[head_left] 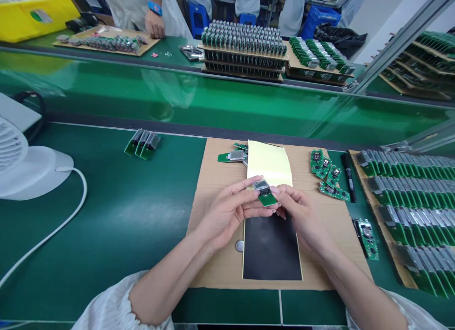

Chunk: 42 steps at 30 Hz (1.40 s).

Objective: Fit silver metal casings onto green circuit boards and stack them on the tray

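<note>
I can't read any wording from where I sit. The label on the yellow bin is green and white, its print too small for me; the pale marks on the black marker and blue wristband are illegible too.

The picture is bright and clear in the middle. The light seems to come from above. It makes a pale, cloudy shine on the green table, and the yellow paper glows. The black sheet looks very dark. Shadows are soft and faint. The shiny panel shows blurry reflections. Far back, the blue stools look a bit fuzzy. Near the right edge, the rows of boards look stretched and slanted.
</note>
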Each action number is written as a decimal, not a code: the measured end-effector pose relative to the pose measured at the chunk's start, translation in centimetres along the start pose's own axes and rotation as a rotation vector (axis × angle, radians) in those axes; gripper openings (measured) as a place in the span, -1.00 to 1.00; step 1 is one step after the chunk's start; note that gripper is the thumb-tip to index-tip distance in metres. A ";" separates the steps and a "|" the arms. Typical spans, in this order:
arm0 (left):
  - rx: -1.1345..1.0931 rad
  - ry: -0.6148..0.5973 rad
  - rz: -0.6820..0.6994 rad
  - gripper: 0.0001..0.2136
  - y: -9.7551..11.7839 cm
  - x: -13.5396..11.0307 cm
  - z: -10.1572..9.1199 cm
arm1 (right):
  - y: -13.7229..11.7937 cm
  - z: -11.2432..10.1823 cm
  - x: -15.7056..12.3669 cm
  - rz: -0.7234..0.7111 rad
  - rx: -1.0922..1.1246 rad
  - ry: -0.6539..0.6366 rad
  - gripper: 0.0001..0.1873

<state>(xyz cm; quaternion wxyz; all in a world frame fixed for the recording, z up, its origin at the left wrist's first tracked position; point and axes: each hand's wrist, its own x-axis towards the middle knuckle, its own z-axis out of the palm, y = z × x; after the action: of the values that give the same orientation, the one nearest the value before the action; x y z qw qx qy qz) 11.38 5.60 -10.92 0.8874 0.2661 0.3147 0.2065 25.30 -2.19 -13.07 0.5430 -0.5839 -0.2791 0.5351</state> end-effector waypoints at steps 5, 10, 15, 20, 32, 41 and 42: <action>0.037 -0.014 0.011 -0.59 0.0 0.2 -0.5 | -0.3 0.1 -0.1 -0.018 -0.009 0.017 -0.62; 0.214 -0.017 0.099 -0.58 -0.2 0.1 -0.6 | 0.1 0.3 0.0 -0.078 -0.072 -0.022 -0.60; 0.867 0.230 0.368 -0.69 0.9 -0.3 -1.2 | 1.7 0.5 -0.1 -0.172 -0.134 0.082 -0.64; 1.276 0.714 0.547 -0.66 4.9 -0.8 -4.6 | 3.3 0.4 0.1 -0.234 -0.158 0.105 -0.63; 1.845 1.259 0.650 -0.80 11.4 0.0 -13.2 | 4.5 0.5 0.4 -0.316 -0.183 0.107 -0.70; 1.874 1.337 0.488 -0.55 12.7 0.4 -14.5 | 4.6 0.8 0.4 -0.294 -0.216 0.065 -0.71; 1.884 1.340 0.476 -0.56 12.8 0.5 -14.5 | 4.6 0.9 0.4 -0.290 -0.220 0.059 -0.71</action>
<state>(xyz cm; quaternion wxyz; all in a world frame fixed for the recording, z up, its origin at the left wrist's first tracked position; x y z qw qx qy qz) -0.53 20.76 -13.04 -0.0623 0.7066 0.6884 0.1516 23.38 -2.72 -17.32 0.5553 -0.6089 -0.4013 0.3998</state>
